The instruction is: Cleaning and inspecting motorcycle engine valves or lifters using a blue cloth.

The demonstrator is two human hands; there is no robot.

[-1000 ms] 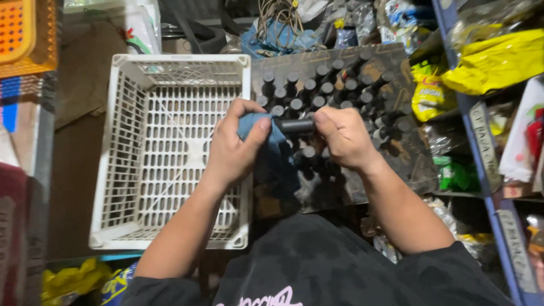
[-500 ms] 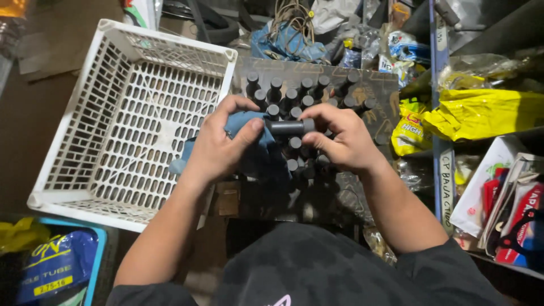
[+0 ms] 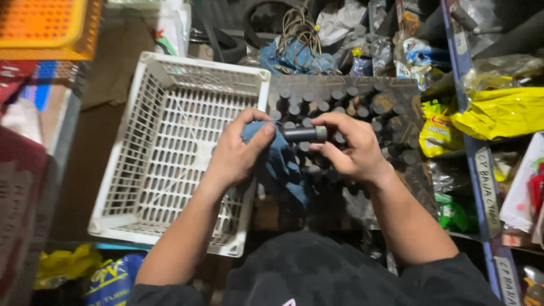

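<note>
Far left: an orange slotted crate [image 3: 39,25] up in the corner, yellow and blue bags [image 3: 90,272] low down. Next, a white plastic basket [image 3: 170,73], lattice floor bare, nothing inside. Just right of its rim, the left hand [image 3: 235,153], fingers curled and pressed together around a blue cloth [image 3: 280,164], thumb clamping the cloth over one end of a dark cylindrical part [image 3: 303,134]. That part lying level between both hands, above a dark tray of upright cylinders [image 3: 340,96] packed in rows. Then the right hand [image 3: 348,147], thumb and fingertips pinching the part's lighter, metallic-looking end; fingers nearly closed, no gap showing around the part. Further right, yellow packets [image 3: 498,113] and a blue shelf upright [image 3: 470,147] with more packaged goods. Likely trouble: a slip of the part out of the right-hand pinch, since only fingertips hold that end and the cloth end may be slick; a fall straight onto the tray below, knocking upright pieces over or vanishing among them. Also possible: loose cloth hanging under the hands snagging on the tops of the tray pieces and dragging some sideways.
</note>
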